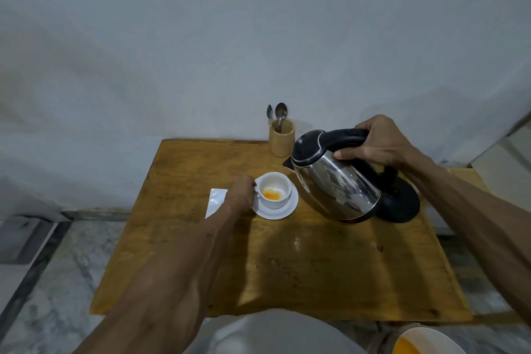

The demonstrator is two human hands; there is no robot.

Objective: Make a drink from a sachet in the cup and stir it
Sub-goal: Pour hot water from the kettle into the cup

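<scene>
A white cup stands on a white saucer near the middle of the wooden table; orange powder and a little liquid lie in its bottom. My left hand grips the cup's handle on its left side. My right hand holds the black handle of a steel kettle, lifted off its black base and tilted with the spout toward the cup. No water stream is visible. A white sachet lies flat just left of my left hand.
A wooden holder with two spoons stands at the table's back edge, close behind the kettle. A bowl with orange content sits at the bottom right, off the table. A grey wall rises behind.
</scene>
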